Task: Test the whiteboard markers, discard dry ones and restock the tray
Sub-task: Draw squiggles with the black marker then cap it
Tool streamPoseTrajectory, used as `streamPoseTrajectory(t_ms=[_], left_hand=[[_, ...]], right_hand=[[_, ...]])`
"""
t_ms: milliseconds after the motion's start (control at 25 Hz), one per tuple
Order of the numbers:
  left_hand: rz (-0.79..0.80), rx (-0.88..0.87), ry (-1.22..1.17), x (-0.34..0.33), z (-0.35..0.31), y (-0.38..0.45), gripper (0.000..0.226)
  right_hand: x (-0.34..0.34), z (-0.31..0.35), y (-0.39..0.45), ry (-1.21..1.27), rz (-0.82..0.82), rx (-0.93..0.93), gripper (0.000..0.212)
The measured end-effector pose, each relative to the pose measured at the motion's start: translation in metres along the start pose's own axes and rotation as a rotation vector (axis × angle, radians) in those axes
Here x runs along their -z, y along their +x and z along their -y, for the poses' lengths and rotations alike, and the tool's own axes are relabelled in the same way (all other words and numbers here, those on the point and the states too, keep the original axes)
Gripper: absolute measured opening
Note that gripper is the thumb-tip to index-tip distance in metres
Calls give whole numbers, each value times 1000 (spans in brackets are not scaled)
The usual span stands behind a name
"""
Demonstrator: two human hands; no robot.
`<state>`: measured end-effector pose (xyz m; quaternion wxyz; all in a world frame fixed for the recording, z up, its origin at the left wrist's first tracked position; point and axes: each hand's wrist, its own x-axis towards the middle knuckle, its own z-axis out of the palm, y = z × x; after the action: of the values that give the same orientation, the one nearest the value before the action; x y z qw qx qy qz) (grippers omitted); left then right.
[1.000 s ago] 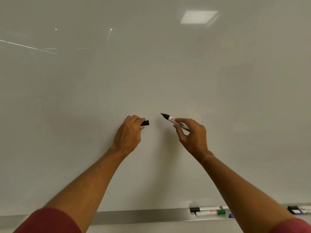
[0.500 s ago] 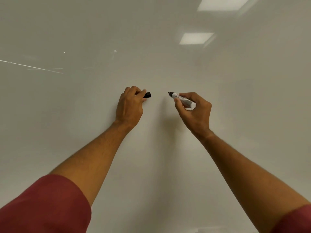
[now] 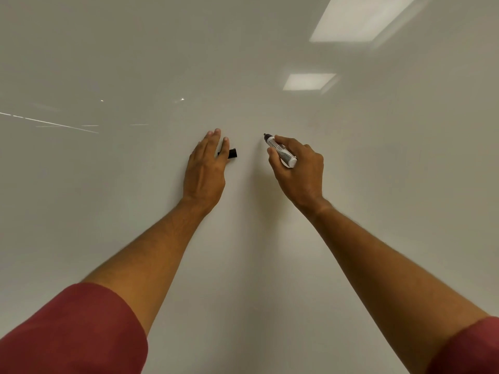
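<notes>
The right hand (image 3: 298,171) grips the marker (image 3: 280,151) around its barrel — tip up, at the whiteboard (image 3: 135,198). The left hand (image 3: 206,168) lies flat-fingered on the board, the black cap (image 3: 232,153) pinched beside its thumb.

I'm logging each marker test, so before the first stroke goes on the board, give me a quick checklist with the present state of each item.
1. Cap off the marker: ok, the dark tip is bare.
2. Right hand grips the marker in a writing hold: ok.
3. Tip at the whiteboard: cannot tell, it points at the surface but contact is not clear.
4. Cap kept for recapping: ok, the left hand holds it under the thumb, fingers straight against the board.
5. Board clean around the tip: ok, no ink marks show there.
6. Tray within view for restocking: not ok, it is out of the picture.
</notes>
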<state>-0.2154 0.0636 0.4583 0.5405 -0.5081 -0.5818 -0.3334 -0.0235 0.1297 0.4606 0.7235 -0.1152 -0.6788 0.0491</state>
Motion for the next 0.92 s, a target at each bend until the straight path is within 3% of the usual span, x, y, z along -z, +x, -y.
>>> streamPoseTrajectory(t_ms=[480, 640, 920], left_hand=[[76, -6, -11, -2, -3, -4, 70], [89, 4, -21, -3, -4, -5, 69], [104, 12, -29, -1, -4, -7, 68]], right_hand=[[9, -1, -11, -80, 62, 22, 13], [15, 1, 9, -96, -35, -16, 18], [31, -4, -5, -144, 63, -110, 12]])
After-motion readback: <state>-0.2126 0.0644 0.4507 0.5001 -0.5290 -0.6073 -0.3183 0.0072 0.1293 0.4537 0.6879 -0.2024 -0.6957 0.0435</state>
